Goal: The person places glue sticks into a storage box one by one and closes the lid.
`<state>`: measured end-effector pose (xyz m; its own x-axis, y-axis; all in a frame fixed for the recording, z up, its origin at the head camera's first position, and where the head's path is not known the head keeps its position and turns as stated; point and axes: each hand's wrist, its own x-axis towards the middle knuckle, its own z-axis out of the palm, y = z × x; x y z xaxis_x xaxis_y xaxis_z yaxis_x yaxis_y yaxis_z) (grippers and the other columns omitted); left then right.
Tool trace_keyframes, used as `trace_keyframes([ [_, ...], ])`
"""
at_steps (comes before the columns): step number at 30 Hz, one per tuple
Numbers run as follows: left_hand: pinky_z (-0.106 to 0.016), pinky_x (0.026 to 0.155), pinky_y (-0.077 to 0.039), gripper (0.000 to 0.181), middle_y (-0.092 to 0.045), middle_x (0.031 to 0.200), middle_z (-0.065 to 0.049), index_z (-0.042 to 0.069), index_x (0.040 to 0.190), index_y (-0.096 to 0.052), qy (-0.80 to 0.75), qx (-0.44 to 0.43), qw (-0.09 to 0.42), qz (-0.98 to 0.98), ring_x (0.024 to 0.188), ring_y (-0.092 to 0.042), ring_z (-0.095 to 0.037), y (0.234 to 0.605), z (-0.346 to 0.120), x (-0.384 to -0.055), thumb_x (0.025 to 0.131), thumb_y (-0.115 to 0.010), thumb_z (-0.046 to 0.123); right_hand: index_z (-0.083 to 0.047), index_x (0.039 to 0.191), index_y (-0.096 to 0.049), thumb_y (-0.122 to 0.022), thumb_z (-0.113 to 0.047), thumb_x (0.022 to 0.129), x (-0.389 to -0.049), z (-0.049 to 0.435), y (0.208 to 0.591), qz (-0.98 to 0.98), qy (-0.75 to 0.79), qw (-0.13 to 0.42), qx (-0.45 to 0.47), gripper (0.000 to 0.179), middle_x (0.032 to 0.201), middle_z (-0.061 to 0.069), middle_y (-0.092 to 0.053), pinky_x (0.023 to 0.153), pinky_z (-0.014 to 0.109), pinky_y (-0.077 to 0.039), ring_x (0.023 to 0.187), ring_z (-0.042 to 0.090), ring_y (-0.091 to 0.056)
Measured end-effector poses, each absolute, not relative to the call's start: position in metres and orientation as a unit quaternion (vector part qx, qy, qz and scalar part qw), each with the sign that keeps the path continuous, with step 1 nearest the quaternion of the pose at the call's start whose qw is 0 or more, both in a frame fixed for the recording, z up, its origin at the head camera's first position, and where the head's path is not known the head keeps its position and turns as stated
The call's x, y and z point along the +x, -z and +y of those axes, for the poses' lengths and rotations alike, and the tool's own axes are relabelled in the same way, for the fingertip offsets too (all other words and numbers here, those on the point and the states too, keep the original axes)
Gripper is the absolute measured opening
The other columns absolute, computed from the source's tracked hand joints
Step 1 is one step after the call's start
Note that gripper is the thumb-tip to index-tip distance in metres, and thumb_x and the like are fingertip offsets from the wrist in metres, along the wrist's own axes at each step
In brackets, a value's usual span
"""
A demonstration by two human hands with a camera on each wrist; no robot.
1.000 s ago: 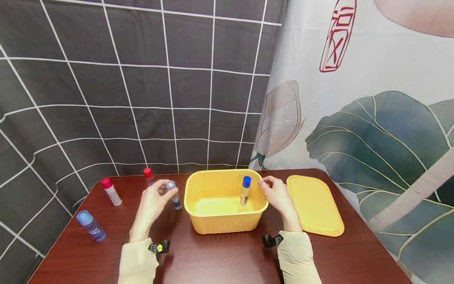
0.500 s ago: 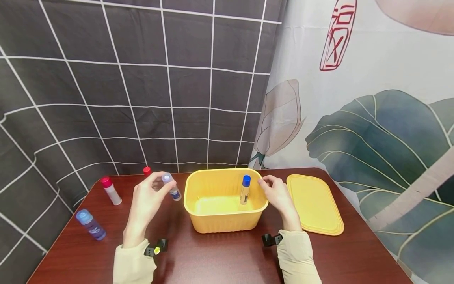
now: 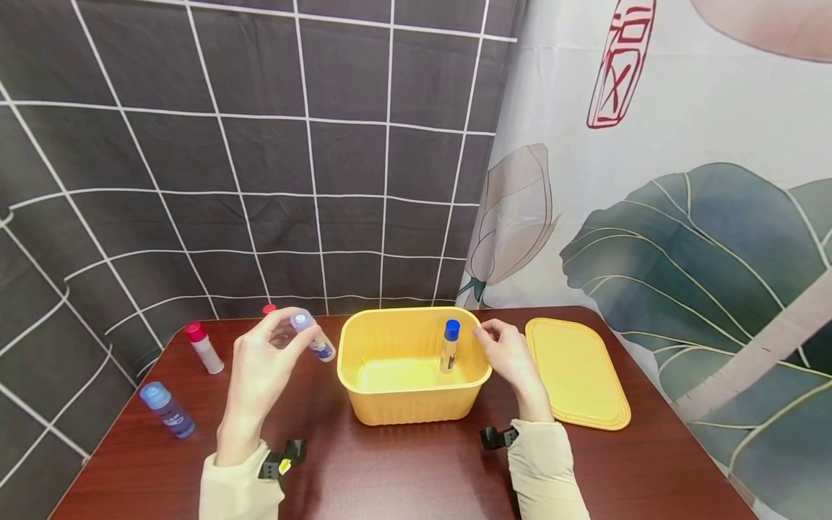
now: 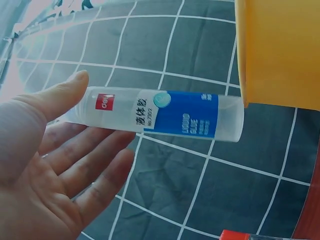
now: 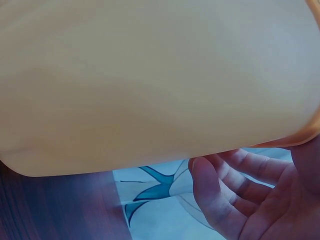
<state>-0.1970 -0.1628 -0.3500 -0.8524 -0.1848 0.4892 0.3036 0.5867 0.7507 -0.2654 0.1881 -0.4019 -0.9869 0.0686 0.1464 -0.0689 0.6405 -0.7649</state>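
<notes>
My left hand (image 3: 263, 361) pinches a clear liquid glue bottle (image 3: 320, 345) near its upper end, tilted, just left of a yellow box (image 3: 409, 408). In the left wrist view the glue bottle (image 4: 180, 114) shows its blue label, with the thumb on one side and the fingers behind. My right hand (image 3: 513, 357) grips the box's right rim; in the right wrist view the yellow wall (image 5: 150, 90) covers part of its fingers. Inside the box, a glue stick with a blue cap (image 3: 450, 347) stands near the right end.
A white tube with a red cap (image 3: 204, 348) and a blue bottle (image 3: 167, 410) stand on the table's left. Another red cap (image 3: 269, 309) shows behind my left hand. The yellow lid (image 3: 578, 372) lies right of the box.
My left hand has lifted the glue bottle off the table and moved slightly left, tilting the bottle more. My right hand and the box have stayed in place.
</notes>
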Motion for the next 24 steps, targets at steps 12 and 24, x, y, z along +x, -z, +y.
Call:
trace_keyframes([
  [12, -0.022, 0.068, -0.048, 0.034, -0.064, 0.086, 0.007, 0.025, 0.101, -0.061, 0.465, -0.059, 0.286, -0.836, 0.079, -0.060, -0.005, 0.348, -0.157, -0.194, 0.072, -0.068, 0.040, -0.010, 0.098, -0.060, -0.052, -0.034, 0.087, -0.266, 0.189, 0.402, -0.904, -0.416, 0.093, 0.006, 0.027, 0.075, 0.005, -0.056, 0.057, 0.028, -0.046, 0.067, 0.019, -0.052],
  [24, -0.024, 0.066, -0.049, 0.028, -0.064, 0.080, 0.003, 0.013, 0.098, -0.062, 0.490, -0.121, 0.279, -0.817, 0.073, -0.059, -0.005, 0.321, -0.127, -0.177, 0.072, -0.072, 0.017, -0.011, 0.095, -0.061, -0.054, -0.033, 0.086, -0.268, 0.188, 0.403, -0.907, -0.409, 0.101, 0.005, 0.025, 0.077, 0.004, -0.058, 0.058, 0.029, -0.045, 0.067, 0.018, -0.052],
])
